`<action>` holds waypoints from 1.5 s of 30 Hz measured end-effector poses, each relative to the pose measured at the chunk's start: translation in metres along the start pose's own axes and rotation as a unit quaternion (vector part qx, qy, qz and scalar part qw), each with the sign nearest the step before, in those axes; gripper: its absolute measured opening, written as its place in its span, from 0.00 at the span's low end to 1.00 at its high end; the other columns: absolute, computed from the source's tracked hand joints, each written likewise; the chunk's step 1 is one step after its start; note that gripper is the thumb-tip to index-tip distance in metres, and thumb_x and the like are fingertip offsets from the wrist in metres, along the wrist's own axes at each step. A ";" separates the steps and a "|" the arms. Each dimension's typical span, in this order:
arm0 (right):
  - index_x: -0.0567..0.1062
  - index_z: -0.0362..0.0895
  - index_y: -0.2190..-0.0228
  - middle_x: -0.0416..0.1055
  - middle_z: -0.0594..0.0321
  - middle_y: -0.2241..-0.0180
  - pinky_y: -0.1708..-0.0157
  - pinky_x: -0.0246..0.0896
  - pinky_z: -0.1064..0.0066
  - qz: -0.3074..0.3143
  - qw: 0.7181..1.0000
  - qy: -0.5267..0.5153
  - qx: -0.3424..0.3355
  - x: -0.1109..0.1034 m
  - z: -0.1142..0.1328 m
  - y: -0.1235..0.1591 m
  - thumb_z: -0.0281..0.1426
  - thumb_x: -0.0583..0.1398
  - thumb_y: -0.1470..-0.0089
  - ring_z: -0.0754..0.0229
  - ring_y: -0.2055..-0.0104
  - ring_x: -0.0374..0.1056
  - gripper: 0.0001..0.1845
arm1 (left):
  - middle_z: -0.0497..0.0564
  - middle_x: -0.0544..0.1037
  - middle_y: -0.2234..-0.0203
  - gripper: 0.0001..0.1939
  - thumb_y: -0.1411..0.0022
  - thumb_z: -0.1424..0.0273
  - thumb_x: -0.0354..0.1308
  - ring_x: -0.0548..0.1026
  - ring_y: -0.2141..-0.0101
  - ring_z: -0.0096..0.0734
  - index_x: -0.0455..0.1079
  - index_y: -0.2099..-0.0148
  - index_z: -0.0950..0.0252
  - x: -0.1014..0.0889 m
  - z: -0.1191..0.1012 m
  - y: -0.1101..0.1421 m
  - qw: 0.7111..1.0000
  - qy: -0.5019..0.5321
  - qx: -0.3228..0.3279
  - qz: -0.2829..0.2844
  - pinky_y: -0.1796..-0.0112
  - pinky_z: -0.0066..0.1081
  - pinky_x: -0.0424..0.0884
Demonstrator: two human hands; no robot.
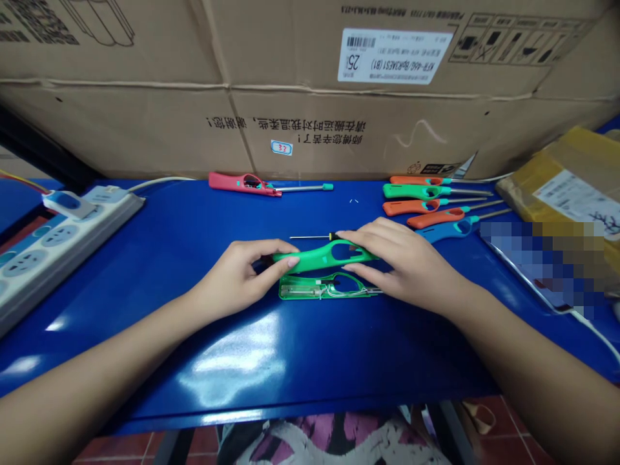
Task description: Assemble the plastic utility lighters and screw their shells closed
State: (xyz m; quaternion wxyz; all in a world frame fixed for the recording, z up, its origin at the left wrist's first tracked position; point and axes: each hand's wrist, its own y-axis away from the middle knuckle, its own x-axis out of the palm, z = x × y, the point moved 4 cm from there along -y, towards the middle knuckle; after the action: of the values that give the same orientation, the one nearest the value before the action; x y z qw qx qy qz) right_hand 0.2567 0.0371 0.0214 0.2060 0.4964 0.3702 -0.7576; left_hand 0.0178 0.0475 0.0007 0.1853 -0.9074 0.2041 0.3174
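Note:
Between my hands is a green lighter casing half (317, 258), held level just above the blue table (159, 361). My left hand (237, 274) pinches its left end between thumb and fingers. Its right end is gripped by my right hand (404, 261), whose fingers hide part of the trigger loop. Directly below, on the near side, lies the other green casing half (301, 292), inner face up, with a clear tube, white wires and a metal rod in it. A thin screwdriver (312, 237) lies behind the held half, its handle partly covered by my right hand.
A red stick lighter (232, 183) lies at the back; several coloured lighters (411, 207) lie in a row at the back right. A power strip (58, 236) is at left. A phone (527, 271) and a taped parcel (547, 161) sit at right. A large carton (169, 135) walls off the back.

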 end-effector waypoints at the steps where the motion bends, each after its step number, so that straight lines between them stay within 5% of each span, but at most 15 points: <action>1: 0.68 0.41 0.40 0.75 0.52 0.53 0.51 0.65 0.58 0.001 1.000 0.004 -0.004 0.000 0.001 0.000 0.35 0.60 0.35 0.50 0.52 0.68 0.25 | 0.48 0.84 0.63 0.14 0.30 0.59 0.57 0.81 0.65 0.31 0.78 0.55 0.64 0.002 -0.001 0.000 1.000 0.024 -0.006 0.011 0.64 0.25 0.76; 5: 0.71 0.41 0.44 0.76 0.53 0.56 0.54 0.64 0.60 0.006 1.000 0.004 -0.010 0.002 0.003 0.002 0.39 0.62 0.37 0.51 0.53 0.70 0.24 | 0.49 0.84 0.61 0.13 0.29 0.63 0.56 0.81 0.63 0.29 0.77 0.52 0.64 0.004 -0.005 0.002 0.999 0.029 0.019 0.029 0.62 0.24 0.76; 9: 0.75 0.42 0.52 0.77 0.56 0.61 0.57 0.65 0.62 0.039 0.999 -0.029 -0.002 0.004 0.002 0.002 0.40 0.63 0.39 0.53 0.58 0.71 0.18 | 0.53 0.81 0.56 0.14 0.32 0.67 0.61 0.79 0.57 0.29 0.75 0.46 0.66 0.004 -0.010 0.005 0.990 -0.031 0.129 0.040 0.54 0.25 0.74; 17: 0.76 0.43 0.57 0.75 0.58 0.60 0.55 0.63 0.62 0.101 0.993 -0.057 -0.015 0.011 0.005 0.002 0.41 0.64 0.40 0.55 0.58 0.69 0.15 | 0.57 0.79 0.59 0.16 0.31 0.66 0.59 0.77 0.59 0.38 0.75 0.46 0.70 0.008 -0.019 0.009 0.958 -0.156 0.222 0.088 0.57 0.35 0.75; 38: 0.78 0.42 0.51 0.75 0.55 0.55 0.53 0.68 0.58 0.133 0.991 -0.032 -0.003 0.019 0.004 0.006 0.41 0.64 0.40 0.51 0.54 0.72 0.20 | 0.53 0.78 0.62 0.17 0.31 0.59 0.59 0.77 0.63 0.38 0.76 0.48 0.65 0.013 -0.016 0.011 0.944 -0.232 0.203 0.115 0.62 0.38 0.72; 45: 0.79 0.43 0.50 0.76 0.57 0.54 0.56 0.68 0.63 0.132 0.988 -0.055 0.061 0.022 0.002 0.009 0.40 0.67 0.43 0.53 0.53 0.73 0.21 | 0.51 0.76 0.65 0.18 0.31 0.59 0.59 0.75 0.65 0.35 0.76 0.47 0.66 0.012 -0.017 0.011 0.945 -0.238 0.195 0.114 0.65 0.34 0.70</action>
State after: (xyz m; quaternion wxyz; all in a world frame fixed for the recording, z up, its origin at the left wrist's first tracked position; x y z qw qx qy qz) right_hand 0.2522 0.0314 -0.0012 0.2938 0.5105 0.2427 -0.7708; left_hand 0.0296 0.0272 0.0025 0.3644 -0.7223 0.3139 0.4969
